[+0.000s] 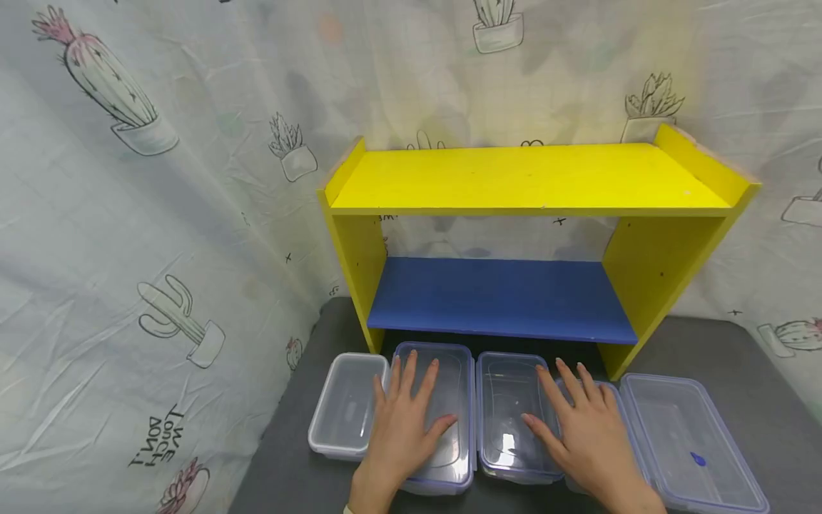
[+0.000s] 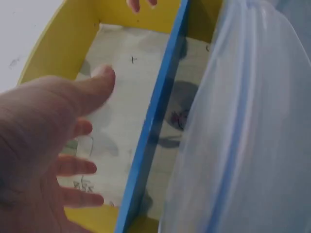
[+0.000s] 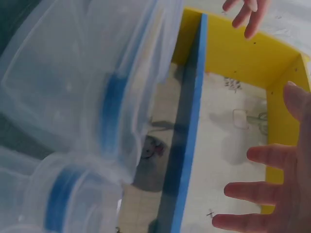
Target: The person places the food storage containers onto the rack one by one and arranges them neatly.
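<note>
Several clear plastic food containers stand in a row on a dark grey surface. My left hand (image 1: 403,421), fingers straight and spread, is over the large blue-rimmed container (image 1: 449,385), next to the white-rimmed container (image 1: 343,403). Over the right part of the row is my right hand (image 1: 587,435), also with spread fingers, between a blue-rimmed container (image 1: 507,400) and another container (image 1: 611,397) that it partly covers. Neither hand holds anything. Both wrist views show a gap between hand and containers, though contact is hard to judge from the head view.
Behind the row stands a yellow shelf unit (image 1: 533,178) with a blue lower shelf (image 1: 501,296). At the right end is a container with a small blue valve (image 1: 698,459). A cactus-printed curtain (image 1: 212,235) hangs at the left and back.
</note>
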Available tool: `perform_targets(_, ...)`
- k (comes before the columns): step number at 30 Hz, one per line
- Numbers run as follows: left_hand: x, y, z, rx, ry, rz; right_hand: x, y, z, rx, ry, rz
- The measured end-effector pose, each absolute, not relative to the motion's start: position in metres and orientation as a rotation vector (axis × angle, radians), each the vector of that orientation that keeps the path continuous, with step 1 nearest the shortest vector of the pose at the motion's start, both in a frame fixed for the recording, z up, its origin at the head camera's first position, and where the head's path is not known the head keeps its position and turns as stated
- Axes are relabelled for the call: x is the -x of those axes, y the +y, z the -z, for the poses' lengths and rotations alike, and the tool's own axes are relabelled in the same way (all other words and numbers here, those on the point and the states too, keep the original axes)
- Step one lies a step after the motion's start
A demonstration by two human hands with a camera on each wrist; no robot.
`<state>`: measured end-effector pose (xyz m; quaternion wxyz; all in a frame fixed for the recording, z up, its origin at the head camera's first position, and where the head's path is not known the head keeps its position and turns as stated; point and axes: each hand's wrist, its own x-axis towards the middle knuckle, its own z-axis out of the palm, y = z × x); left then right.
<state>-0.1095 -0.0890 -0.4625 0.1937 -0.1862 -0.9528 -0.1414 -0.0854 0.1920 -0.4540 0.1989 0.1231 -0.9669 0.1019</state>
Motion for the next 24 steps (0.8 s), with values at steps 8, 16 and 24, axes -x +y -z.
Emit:
perform_targets(8,0.113,-0.11,0.477,0.541,-2.686,0.494,0.09,0.213,0.465,-0.292,-2.654,-0.349)
perform_targets(16,0.12,-0.129,0.48,0.575,-2.767,0.531,0.088,0.237,0.474,-0.224,-2.607,-0.349)
perform_targets(24,0.135,-0.149,0.464,0.564,-2.798,0.601,0.083,0.259,0.481,-0.167,-2.529,-0.318)
